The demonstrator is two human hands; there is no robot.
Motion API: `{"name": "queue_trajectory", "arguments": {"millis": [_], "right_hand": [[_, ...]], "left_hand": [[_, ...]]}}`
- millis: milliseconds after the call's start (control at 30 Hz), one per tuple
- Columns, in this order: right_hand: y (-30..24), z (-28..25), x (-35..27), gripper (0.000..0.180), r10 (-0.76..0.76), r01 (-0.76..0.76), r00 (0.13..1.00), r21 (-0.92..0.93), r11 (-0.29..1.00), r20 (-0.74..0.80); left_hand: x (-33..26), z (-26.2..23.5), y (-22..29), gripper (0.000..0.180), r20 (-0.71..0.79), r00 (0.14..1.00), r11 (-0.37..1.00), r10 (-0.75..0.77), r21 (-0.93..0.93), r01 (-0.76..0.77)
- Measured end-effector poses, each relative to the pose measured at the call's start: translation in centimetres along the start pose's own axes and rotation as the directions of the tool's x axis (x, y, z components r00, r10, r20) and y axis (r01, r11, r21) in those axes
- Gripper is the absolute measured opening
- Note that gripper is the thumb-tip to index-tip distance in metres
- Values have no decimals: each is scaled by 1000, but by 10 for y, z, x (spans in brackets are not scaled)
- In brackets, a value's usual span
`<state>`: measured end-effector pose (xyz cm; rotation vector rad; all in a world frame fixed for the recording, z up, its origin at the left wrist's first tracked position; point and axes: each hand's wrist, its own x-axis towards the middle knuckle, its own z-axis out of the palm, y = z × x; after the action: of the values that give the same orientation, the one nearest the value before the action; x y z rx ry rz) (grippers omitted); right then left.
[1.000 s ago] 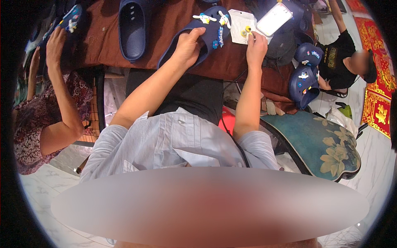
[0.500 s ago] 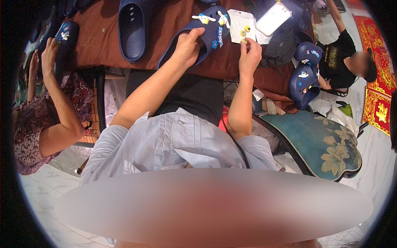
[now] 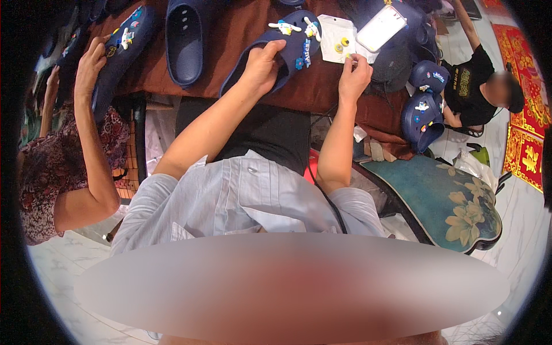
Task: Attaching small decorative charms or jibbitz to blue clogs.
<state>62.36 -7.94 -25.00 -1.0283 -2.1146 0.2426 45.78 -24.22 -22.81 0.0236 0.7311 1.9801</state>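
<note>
A navy blue foam clog (image 3: 294, 47) lies tilted at the table's near edge, with white character charms, a blue flower and blue lettering on its upper. My left hand (image 3: 263, 64) is closed round its side, the thumb on top and the fingers hidden inside the opening. To the right, my right hand (image 3: 356, 77) pinches a small yellow shoe charm (image 3: 348, 56) between thumb and fingertips. Just beyond those fingertips is a white packet (image 3: 329, 39), on which other small round yellow charms (image 3: 345, 41) lie.
A plain navy clog (image 3: 184, 49) rests on the brown cloth (image 3: 230, 23). A white phone (image 3: 381, 29) lies beside the packet, near a dark cap-like item (image 3: 391, 72). Decorated clogs (image 3: 422, 112) sit at the right edge. At left, another person's hand (image 3: 91, 66) touches a decorated clog (image 3: 123, 54).
My right hand has shifted slightly right, lifting a yellow charm from the packet. My left hand stays on the clog. The neighbour's hand and clog have moved right.
</note>
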Motion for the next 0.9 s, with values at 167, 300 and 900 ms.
{"name": "queue_trajectory", "arguments": {"millis": [167,300,900], "right_hand": [[8,2,-1,17,-117,117,993,-103,988,3],[5,4,-4,17,-98,99,995,-109,989,20],[4,3,-9,19,110,-99,989,110,989,-99]], "left_hand": [[-2,5,1,30,-22,1000,1000,-10,-1,9],[0,3,0,31,-22,1000,1000,-11,8,11],[-12,10,13,25,-104,990,982,-99,148,113]]}}
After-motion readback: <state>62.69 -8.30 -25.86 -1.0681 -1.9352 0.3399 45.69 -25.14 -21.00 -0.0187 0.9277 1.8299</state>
